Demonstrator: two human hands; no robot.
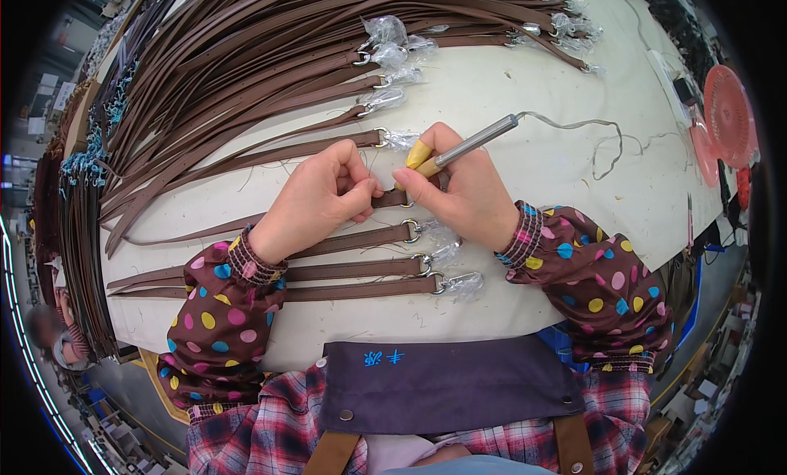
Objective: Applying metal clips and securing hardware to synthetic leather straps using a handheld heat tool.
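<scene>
My left hand (324,196) is closed, thumb and forefinger pinched together at the end of a brown strap (392,199). That strap runs out to the left from beneath the hand. A corded pen-shaped electric tool (479,139), silver with a tan front part, sits in my right hand (467,184). Its tip points down-left toward the strap end and is partly hidden by my fingers. A yellow cover (419,154) wraps one right fingertip. Nearer to me lie several more brown straps (365,269), their metal rings (438,283) partly wrapped in clear plastic (466,286).
A large pile of brown straps (270,32) covers the table's (525,81) far left. The tool's grey cord (578,122) trails right to a white power strip (668,81). A pink fan (728,114) stands at the right. Far left, another person (65,336) is visible.
</scene>
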